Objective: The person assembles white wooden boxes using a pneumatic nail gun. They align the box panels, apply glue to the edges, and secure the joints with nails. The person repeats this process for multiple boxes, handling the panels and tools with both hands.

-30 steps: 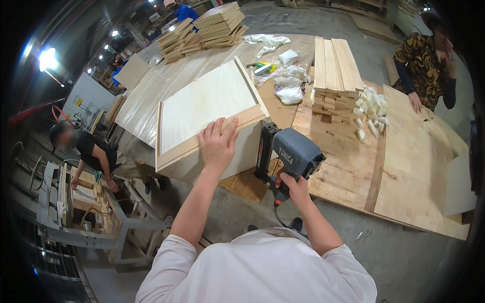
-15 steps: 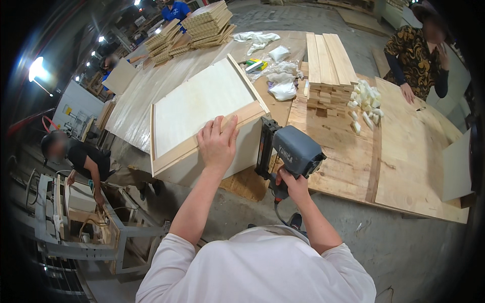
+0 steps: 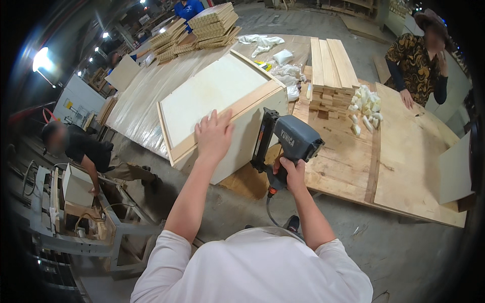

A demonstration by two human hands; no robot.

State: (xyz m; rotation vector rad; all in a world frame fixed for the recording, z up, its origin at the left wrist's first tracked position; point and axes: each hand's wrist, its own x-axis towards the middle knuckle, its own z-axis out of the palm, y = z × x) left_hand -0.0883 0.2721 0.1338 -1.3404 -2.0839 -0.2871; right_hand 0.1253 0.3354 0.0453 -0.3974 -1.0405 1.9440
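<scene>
A shallow wooden box (image 3: 212,86) with a pale recessed panel and light-brown rails stands tilted at the near edge of the wrapped table. My left hand (image 3: 213,135) lies on its near rail, fingers stretched out over the wood. In my right hand (image 3: 292,174) is a dark grey nail gun (image 3: 299,137), gripped by its handle. The gun's black magazine stands upright in front of the box's near side wall, toward its right end. Whether its nose touches the wood I cannot tell. A hose (image 3: 270,208) hangs from the handle.
Right of the box are stacked wood strips (image 3: 328,63) and a pile of small white blocks (image 3: 366,108). Behind lie white cloths (image 3: 262,43) and stacked slats (image 3: 214,22). One person stands at the right (image 3: 419,65), another bends over a machine frame at the left (image 3: 83,146).
The box has turned and shifted, its right corner moving right and showing more of the side wall. My left hand still rests on the rail; the nail gun has moved slightly left.
</scene>
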